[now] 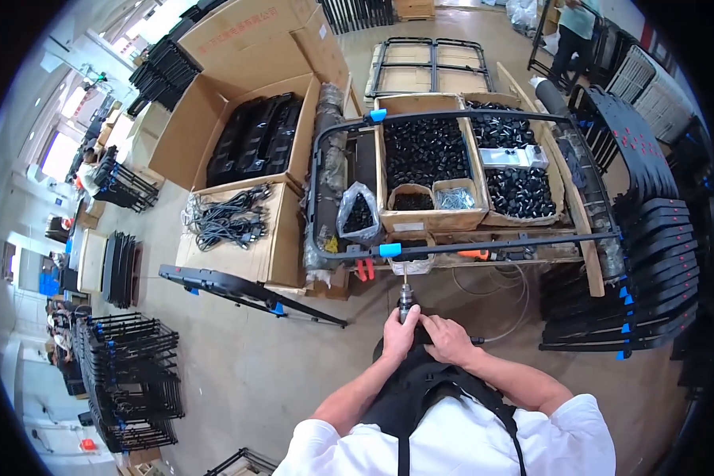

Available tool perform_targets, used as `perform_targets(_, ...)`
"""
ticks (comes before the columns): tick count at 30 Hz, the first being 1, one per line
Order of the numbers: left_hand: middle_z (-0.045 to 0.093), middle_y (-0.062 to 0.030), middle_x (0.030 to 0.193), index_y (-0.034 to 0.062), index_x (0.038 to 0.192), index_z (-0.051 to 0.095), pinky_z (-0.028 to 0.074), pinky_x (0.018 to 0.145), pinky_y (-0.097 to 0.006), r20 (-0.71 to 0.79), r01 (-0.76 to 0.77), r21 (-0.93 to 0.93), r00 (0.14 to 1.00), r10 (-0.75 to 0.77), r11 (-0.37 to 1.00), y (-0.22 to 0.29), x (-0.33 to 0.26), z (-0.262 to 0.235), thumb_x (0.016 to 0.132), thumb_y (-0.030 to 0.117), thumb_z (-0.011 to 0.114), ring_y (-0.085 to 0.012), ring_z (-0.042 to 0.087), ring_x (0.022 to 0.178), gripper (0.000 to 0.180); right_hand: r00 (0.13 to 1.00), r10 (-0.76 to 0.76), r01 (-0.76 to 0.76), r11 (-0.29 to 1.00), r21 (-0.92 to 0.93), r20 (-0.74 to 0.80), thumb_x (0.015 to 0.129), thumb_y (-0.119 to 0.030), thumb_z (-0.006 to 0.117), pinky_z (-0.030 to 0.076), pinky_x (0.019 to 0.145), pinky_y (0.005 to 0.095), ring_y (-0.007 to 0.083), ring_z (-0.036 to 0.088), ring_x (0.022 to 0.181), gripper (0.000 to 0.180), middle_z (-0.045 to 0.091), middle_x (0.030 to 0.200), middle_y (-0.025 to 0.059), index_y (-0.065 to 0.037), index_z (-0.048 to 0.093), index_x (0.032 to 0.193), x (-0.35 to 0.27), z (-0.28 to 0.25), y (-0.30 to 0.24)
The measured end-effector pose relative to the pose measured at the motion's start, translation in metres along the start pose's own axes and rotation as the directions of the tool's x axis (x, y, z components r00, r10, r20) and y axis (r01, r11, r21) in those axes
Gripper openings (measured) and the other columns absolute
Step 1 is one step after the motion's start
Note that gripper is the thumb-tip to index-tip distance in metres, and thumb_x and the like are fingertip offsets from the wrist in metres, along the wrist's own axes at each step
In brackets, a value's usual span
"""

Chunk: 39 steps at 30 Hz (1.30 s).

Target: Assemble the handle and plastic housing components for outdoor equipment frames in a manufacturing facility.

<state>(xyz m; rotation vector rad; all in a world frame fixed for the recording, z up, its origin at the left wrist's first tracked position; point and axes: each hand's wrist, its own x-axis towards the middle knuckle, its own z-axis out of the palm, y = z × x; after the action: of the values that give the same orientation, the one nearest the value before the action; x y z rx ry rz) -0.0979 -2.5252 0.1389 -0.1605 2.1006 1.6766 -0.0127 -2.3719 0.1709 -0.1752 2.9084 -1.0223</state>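
Apparently for steady aim, the left hand (397, 336) is gripping the drill (405, 305) just behind its silver chuck, thumb lying along the top and fingers curling snugly round the body, so the long bit (405, 278) is pointing straight ahead. The right hand (450, 341) is resting just beside it, fingers half curled; whether it is clasping the drill's rear part I cannot tell. A clear hose (527, 298) is looping out to the right, probably left slack so the drill is moving freely. Ahead, the bit is reaching toward a small white bin (424, 266), beneath the near side of a black tubular frame (500, 243). That frame is lying across plastic-wrapped rails (331, 103) at left and right, likely to spare its finish from scratches, and blue clips (390, 250) are hugging its tubes. Within its outline, an open cardboard box (444, 220) is holding black plastic caps (423, 151), while silver screws (454, 198) are lying apart from them, presumably to keep small parts unmixed and within reach.
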Motion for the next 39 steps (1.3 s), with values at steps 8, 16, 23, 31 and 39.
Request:
perform_targets(8, 0.065, 0.0, 0.086, 0.0041, 0.095, 0.069, 0.046, 0.073, -0.03, -0.079, 0.125, -0.168, 0.987, -0.14, 0.978, -0.052, 0.013, -0.034, 0.102, 0.044, 0.071, -0.0112, 0.055, 0.079, 0.041, 0.997, -0.023, 0.026, 0.999, -0.029, 0.08, 0.077, -0.028, 0.081, 0.056, 0.09, 0.0495, 0.0417, 0.069, 0.101, 0.084, 0.067, 0.115, 0.022, -0.003, 0.045, 0.148, 0.018, 0.045, -0.008)
perform_targets(16, 0.062, 0.0016, 0.086, 0.0042, 0.096, 0.069, 0.045, 0.072, -0.03, -0.044, 0.118, -0.09, 0.991, -0.123, 0.989, -0.018, 0.039, -0.055, 0.1, 0.047, 0.073, -0.01, 0.053, 0.079, 0.043, 0.996, 0.04, -0.036, 0.998, -0.043, 0.085, 0.082, -0.031, 0.08, 0.055, 0.096, 0.0491, 0.043, 0.068, 0.11, 0.081, 0.066, 0.122, 0.024, -0.001, 0.044, 0.147, 0.052, 0.046, -0.019)
perform_targets(23, 0.063, 0.001, 0.087, 0.0021, 0.102, 0.071, 0.046, 0.073, -0.031, -0.023, 0.13, -0.066, 0.991, -0.132, 0.989, -0.022, 0.047, -0.065, 0.1, 0.05, 0.071, -0.0111, 0.053, 0.081, 0.048, 0.993, 0.066, -0.063, 0.998, -0.033, 0.1, 0.081, -0.026, 0.08, 0.055, 0.097, 0.049, 0.0428, 0.068, 0.112, 0.081, 0.066, 0.124, 0.0248, 0.0, 0.043, 0.149, 0.06, 0.051, -0.022)
perform_targets(31, 0.064, -0.0001, 0.087, 0.0016, 0.101, 0.07, 0.047, 0.074, -0.032, 0.008, 0.088, -0.011, 0.996, -0.087, 0.996, -0.023, 0.053, -0.068, 0.101, 0.05, 0.07, -0.0117, 0.054, 0.082, 0.049, 0.991, 0.089, -0.087, 0.996, -0.028, 0.097, 0.081, -0.03, 0.081, 0.054, 0.1, 0.0482, 0.0425, 0.067, 0.116, 0.085, 0.066, 0.129, 0.0257, 0.0, 0.041, 0.15, 0.064, 0.052, -0.024)
perform_targets(39, 0.065, -0.0013, 0.09, 0.0015, 0.102, 0.069, 0.048, 0.076, -0.033, 0.017, 0.075, 0.046, 0.997, -0.076, 0.996, -0.027, 0.062, -0.07, 0.101, 0.051, 0.069, -0.0126, 0.055, 0.084, 0.049, 0.992, 0.08, -0.082, 0.997, 0.011, 0.097, 0.081, -0.028, 0.082, 0.055, 0.1, 0.0472, 0.0436, 0.068, 0.115, 0.086, 0.068, 0.125, 0.0292, 0.004, 0.04, 0.149, 0.069, 0.052, -0.023)
